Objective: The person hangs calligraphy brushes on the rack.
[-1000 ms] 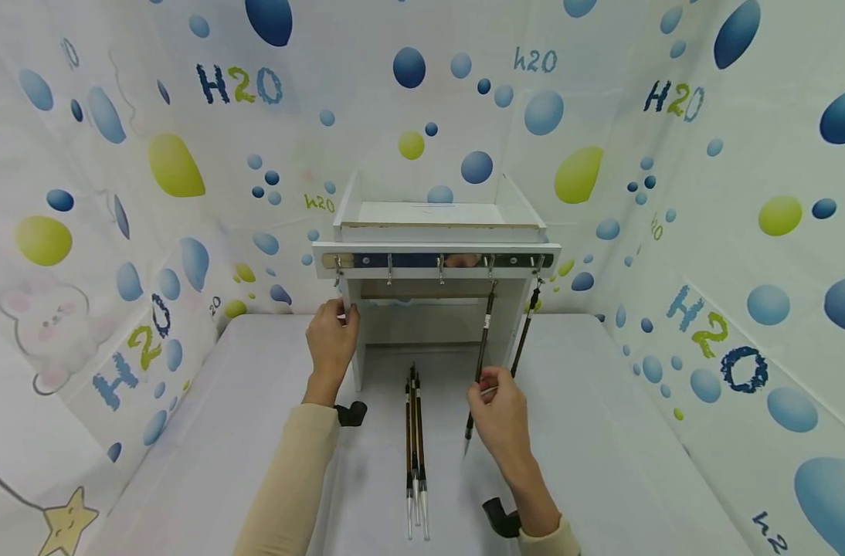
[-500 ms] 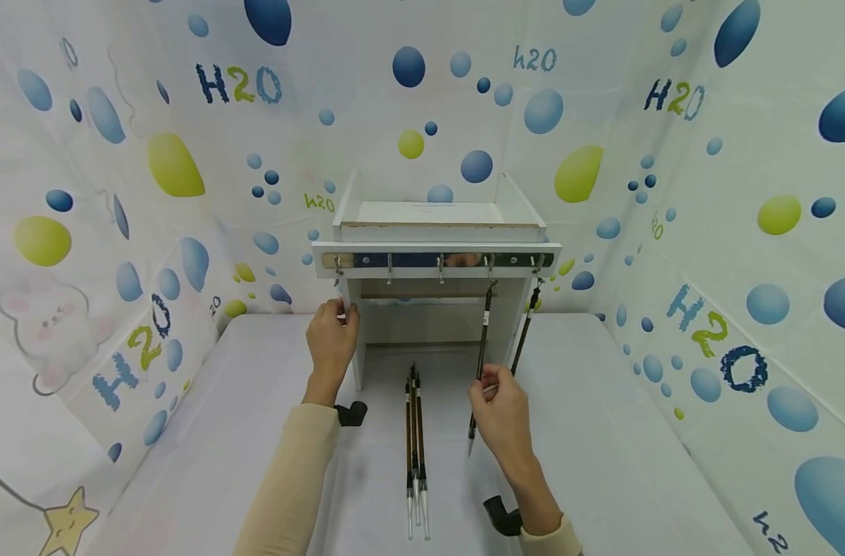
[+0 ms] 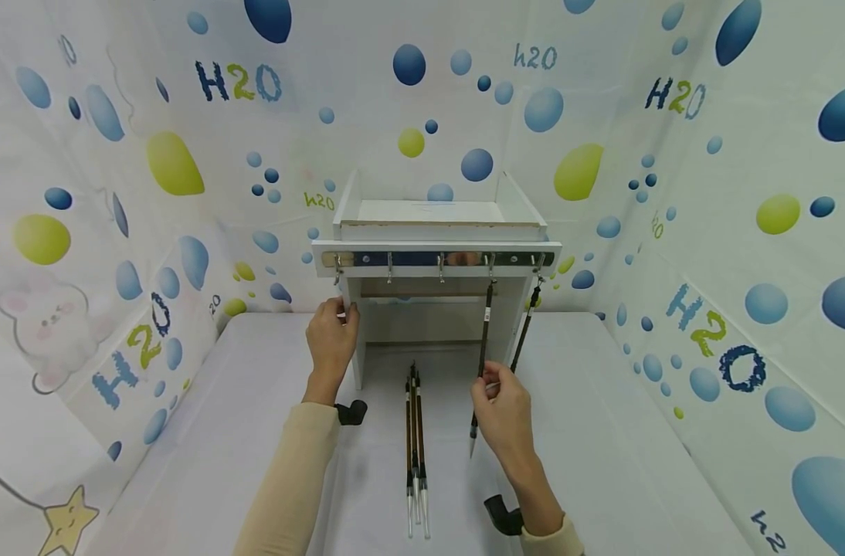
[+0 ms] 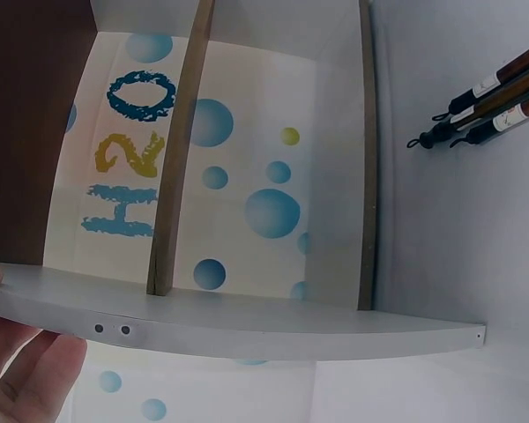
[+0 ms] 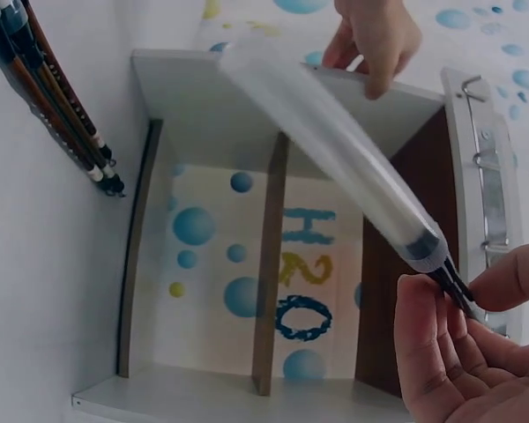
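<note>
Three capped writing brushes point(image 3: 415, 440): lying together on the white surface point(image 3: 603, 432), left of the right fingers and between the two hands; long axes running away from us, caps nearest.

Right hand point(image 3: 503, 408): fingers and thumb pinched together on a brush handle, near its clear cap point(image 5: 331, 145).

Held brush point(image 3: 484, 338): dark handle, near upright with a slight lean, cap end below the fingers, loop end above and beyond them. This relation we judge decisive: the loop end meets or nearly meets the second hook from the right point(image 3: 491, 267), above the right fingers, much the nearer hand. Whether the loop is over the hook we cannot tell.

Left hand point(image 3: 332, 338): well left of the right fingers, thumb and fingers clamped on the side panel point(image 4: 247, 337) of the white rack point(image 3: 439, 231).

Hung brush point(image 3: 524, 332): just right of the held one, at the end hook point(image 3: 539, 266), lower part hidden behind the right fingers.

Hook rail point(image 3: 415, 259): five hooks, above and beyond the fingers.

Backdrop point(image 3: 367, 62): spotted, lettered H2O, farthest.
</note>
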Motion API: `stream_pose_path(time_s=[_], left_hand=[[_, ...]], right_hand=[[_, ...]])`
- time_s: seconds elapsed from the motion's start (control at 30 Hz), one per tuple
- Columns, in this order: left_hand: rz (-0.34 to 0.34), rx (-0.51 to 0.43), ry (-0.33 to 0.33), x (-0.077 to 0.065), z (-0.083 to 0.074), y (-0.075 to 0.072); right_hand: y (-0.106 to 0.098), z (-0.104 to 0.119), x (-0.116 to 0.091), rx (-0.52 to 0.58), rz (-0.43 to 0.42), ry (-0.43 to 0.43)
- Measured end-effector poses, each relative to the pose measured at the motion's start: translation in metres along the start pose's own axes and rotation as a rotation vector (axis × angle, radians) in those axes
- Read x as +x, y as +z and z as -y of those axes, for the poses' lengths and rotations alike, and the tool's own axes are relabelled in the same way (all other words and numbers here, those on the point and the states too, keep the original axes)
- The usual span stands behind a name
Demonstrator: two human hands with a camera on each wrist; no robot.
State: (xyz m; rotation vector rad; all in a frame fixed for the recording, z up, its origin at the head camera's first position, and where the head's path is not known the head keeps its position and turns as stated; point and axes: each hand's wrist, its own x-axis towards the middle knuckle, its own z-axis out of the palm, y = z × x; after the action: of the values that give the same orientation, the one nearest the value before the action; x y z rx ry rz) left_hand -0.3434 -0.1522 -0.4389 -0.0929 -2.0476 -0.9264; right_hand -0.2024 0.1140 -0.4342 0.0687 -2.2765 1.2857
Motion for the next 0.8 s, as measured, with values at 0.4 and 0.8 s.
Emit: stream_pose_path(time_s=[0.4, 0.8], left_hand=[[-0.015, -0.008, 0.019, -0.0008, 0.0027, 0.0015], [-0.027, -0.006, 0.034, -0.0008, 0.0021, 0.0014]], right_hand=[[-0.0048, 0.0023, -0.0011, 0.015, -0.017, -0.037], [-0.0087, 0.0066, -0.0039, 0.027, -0.044, -0.068]])
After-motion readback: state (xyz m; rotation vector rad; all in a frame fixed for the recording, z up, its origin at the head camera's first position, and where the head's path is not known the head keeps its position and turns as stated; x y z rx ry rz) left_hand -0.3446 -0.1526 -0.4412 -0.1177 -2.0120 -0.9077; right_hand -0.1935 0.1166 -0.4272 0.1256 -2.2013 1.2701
